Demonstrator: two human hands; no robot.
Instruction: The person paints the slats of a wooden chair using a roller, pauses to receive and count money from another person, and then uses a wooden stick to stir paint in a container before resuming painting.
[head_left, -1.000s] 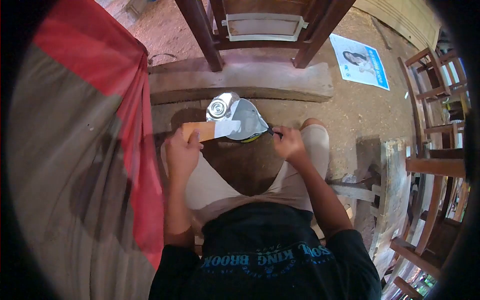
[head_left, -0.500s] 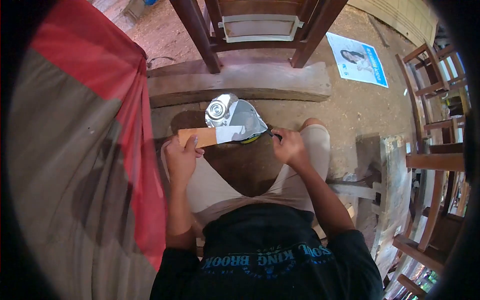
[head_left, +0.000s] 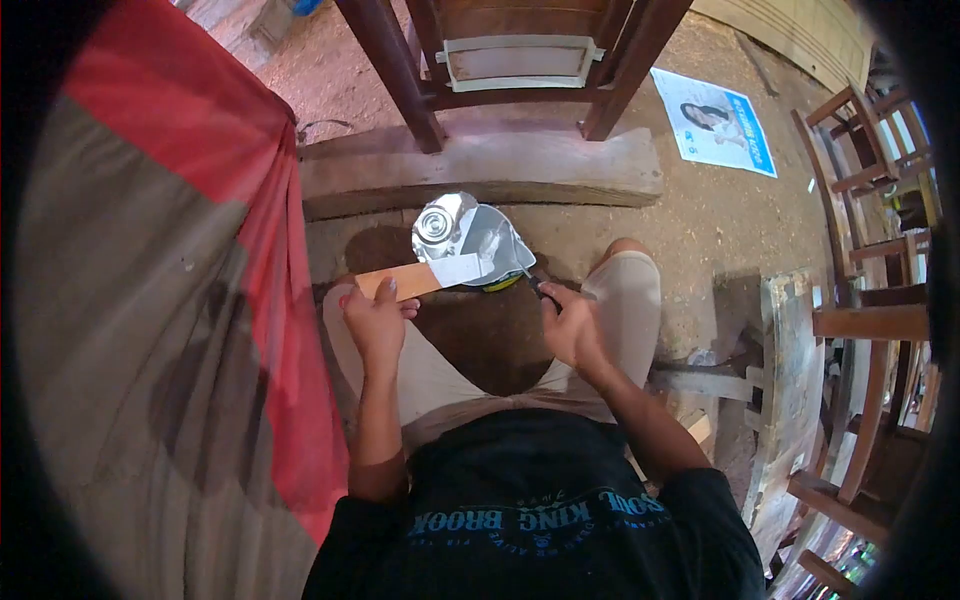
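My left hand (head_left: 376,315) grips the plain end of a flat wooden strip (head_left: 400,283), whose other end is coated white and lies over the near rim of an open can. The can (head_left: 500,240) holds grey-white material, and its shiny round lid (head_left: 438,226) is folded back at the left. In my right hand (head_left: 572,325) is the dark handle of a thin tool (head_left: 533,284); its tip reaches the can's right edge.
Beyond the can lies a thick wooden beam (head_left: 480,170) with a dark wooden chair (head_left: 430,125) on it. Red and brown cloth (head_left: 290,350) hangs at left. A poster (head_left: 715,125) lies at upper right. Wooden furniture (head_left: 870,322) and a worn plank (head_left: 785,400) stand at right.
The strip's coated end has shifted slightly left and tilted upward. My right hand and its tool have moved a little down, so the tool now points more steeply at the can.
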